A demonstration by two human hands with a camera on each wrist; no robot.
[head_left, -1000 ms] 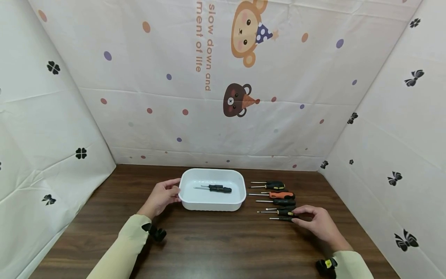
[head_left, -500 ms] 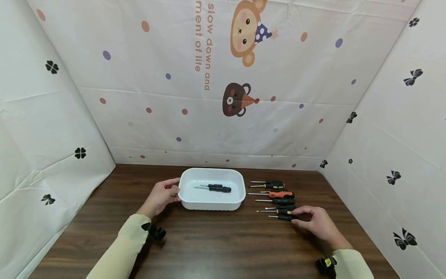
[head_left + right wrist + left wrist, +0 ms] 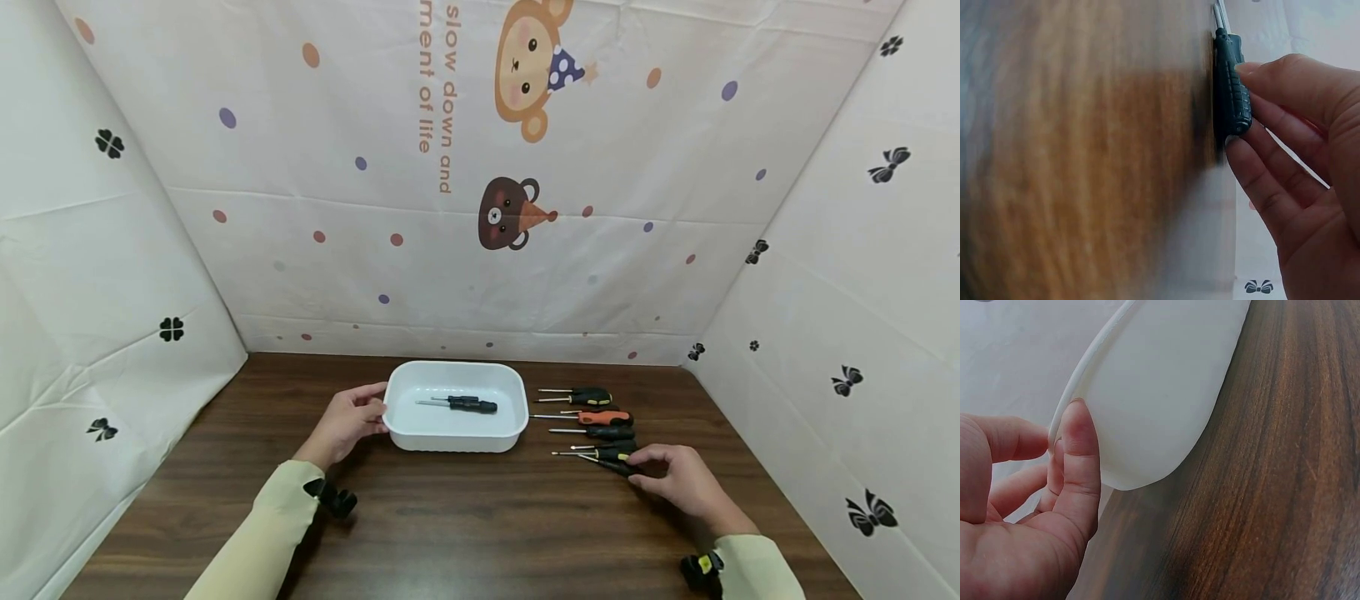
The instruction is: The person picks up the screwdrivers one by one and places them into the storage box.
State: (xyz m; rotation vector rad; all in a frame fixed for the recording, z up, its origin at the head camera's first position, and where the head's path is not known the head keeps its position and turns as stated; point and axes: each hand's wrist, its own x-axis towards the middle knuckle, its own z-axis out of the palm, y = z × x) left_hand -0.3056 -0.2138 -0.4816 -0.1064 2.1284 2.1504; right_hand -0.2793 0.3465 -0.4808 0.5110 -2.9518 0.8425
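Note:
A white tray (image 3: 457,444) stands at the back middle of the table with two small dark screwdrivers (image 3: 468,406) lying in it. My left hand (image 3: 347,427) pinches the tray's left rim; in the left wrist view thumb and fingers (image 3: 1080,444) lie on either side of the rim (image 3: 1067,394). On the right, my right hand (image 3: 690,483) has thumb and fingertips at the handle end of a black screwdriver (image 3: 618,467), the nearest of a column. In the right wrist view the hand (image 3: 1310,144) pinches a black ribbed handle (image 3: 1233,87), its shaft pointing away.
Right of the tray, several screwdrivers lie with shafts pointing left, among them an orange-handled one (image 3: 606,418) and black ones (image 3: 611,433) (image 3: 592,398). Patterned white sheets (image 3: 337,275) rise behind the table (image 3: 465,525) and at both sides.
The nearest black screwdriver has swung, its tip moving away from me, so it now lies slanted against its neighbour. My right hand has barely shifted; my left stays on the tray.

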